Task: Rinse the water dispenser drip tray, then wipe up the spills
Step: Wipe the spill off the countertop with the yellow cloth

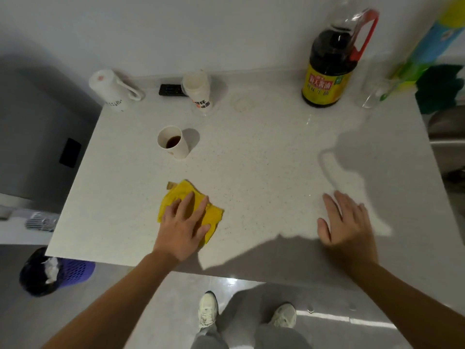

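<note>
A crumpled yellow cloth (214, 217) lies on the white speckled countertop (264, 159), near its front edge. My left hand (185, 227) presses flat on the cloth with fingers spread. My right hand (346, 222) rests palm down on the bare counter to the right, fingers apart, holding nothing. A thin curved wet streak (327, 170) shows on the counter beyond my right hand. No drip tray is in view.
A paper cup (173, 142) with dark liquid stands beyond the cloth. At the back are a white mug (110, 89), a plastic cup (198, 91), a soy sauce bottle (329, 69) and a clear glass (375, 94). A purple bin (57, 270) sits on the floor at left.
</note>
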Demonstrator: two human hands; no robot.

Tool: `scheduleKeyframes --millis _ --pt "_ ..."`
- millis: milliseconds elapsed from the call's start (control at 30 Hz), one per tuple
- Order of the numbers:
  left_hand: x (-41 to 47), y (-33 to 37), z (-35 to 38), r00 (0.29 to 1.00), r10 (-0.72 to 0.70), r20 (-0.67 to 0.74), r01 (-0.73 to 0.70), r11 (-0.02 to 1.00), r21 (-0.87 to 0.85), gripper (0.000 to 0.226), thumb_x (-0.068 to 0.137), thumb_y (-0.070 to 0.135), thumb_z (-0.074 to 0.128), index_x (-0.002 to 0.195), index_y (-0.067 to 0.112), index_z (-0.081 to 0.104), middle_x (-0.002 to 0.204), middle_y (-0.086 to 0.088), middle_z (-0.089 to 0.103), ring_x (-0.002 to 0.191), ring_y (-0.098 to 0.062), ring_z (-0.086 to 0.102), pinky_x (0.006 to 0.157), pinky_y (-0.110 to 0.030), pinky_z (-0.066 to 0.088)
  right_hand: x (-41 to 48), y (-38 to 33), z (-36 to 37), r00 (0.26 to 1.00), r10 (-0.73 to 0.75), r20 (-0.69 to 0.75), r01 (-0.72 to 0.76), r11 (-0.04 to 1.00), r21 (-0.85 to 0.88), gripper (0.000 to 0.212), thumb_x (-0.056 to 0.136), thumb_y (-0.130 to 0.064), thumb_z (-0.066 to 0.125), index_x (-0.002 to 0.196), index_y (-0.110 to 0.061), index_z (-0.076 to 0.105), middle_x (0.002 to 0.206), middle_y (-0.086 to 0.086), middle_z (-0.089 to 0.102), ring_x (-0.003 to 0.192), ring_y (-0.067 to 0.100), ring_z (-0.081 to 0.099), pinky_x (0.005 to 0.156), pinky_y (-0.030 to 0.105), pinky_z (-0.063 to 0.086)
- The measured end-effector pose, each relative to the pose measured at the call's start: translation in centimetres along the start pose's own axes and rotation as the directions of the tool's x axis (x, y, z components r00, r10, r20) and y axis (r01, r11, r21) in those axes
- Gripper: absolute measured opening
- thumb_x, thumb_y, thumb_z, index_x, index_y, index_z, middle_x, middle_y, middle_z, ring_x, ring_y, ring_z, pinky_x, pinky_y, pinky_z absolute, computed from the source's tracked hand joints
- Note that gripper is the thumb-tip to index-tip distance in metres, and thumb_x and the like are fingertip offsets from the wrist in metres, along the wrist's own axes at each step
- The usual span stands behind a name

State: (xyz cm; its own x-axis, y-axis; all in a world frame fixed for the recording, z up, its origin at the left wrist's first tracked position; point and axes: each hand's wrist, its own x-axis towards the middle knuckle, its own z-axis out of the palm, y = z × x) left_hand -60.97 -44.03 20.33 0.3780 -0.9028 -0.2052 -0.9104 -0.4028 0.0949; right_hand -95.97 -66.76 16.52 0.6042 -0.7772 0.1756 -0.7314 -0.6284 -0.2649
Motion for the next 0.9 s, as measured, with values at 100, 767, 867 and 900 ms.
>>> scheduleKeyframes --millis 100,767,867,900 --pt "-1.0 -4.0 -0.7 0.999 0.037 0.037 -0.035 0.998 -0.053 0.094 0.085 0.069 0.059 0.163 0.025 0.031 0.160 -0.019 0.037 0.141 -0.047 0.039 0.116 -0.062 0.033 -0.2 0.2 0.2 1.000 -0.020 0.009 0.020 1.000 -0.002 0.056 0.098 -0.029 0.048 0.145 0.001 0.053 0.148 0.031 0.051 0.138 0.046 0.048 0.118 0.063 0.029" --pt "13.4 20.8 1.8 0.875 0.462 -0.145 -0.462 0.886 0.031 0.057 0.104 0.048 0.044 0.153 0.020 0.053 0.159 -0.023 0.046 0.145 -0.045 0.044 0.121 -0.056 0.033 0.0 1.3 0.8 0.996 0.087 0.004 -0.086 0.990 0.111 0.048 0.097 -0.016 0.041 0.142 -0.007 0.056 0.151 0.014 0.054 0.143 0.030 0.048 0.125 0.049 0.025" --pt "8.8 17.9 2.7 0.843 0.520 -0.139 -0.525 0.851 0.000 0.059 0.104 0.044 0.047 0.158 0.019 0.045 0.165 -0.024 0.034 0.153 -0.042 0.032 0.124 -0.056 0.024 -0.1 1.1 0.9 0.994 0.104 -0.020 -0.100 0.986 0.133 0.048 0.095 -0.013 0.040 0.139 -0.004 0.058 0.148 0.017 0.055 0.140 0.033 0.050 0.124 0.049 0.026" --pt "7.0 16.7 2.8 0.844 0.527 -0.102 -0.530 0.848 -0.006 0.062 0.103 0.044 0.047 0.159 0.019 0.041 0.167 -0.022 0.030 0.155 -0.041 0.028 0.124 -0.056 0.023 -0.1 0.9 0.8 0.994 0.108 -0.024 -0.104 0.985 0.135 0.048 0.094 -0.014 0.040 0.137 -0.003 0.059 0.148 0.017 0.055 0.139 0.034 0.050 0.124 0.050 0.026"
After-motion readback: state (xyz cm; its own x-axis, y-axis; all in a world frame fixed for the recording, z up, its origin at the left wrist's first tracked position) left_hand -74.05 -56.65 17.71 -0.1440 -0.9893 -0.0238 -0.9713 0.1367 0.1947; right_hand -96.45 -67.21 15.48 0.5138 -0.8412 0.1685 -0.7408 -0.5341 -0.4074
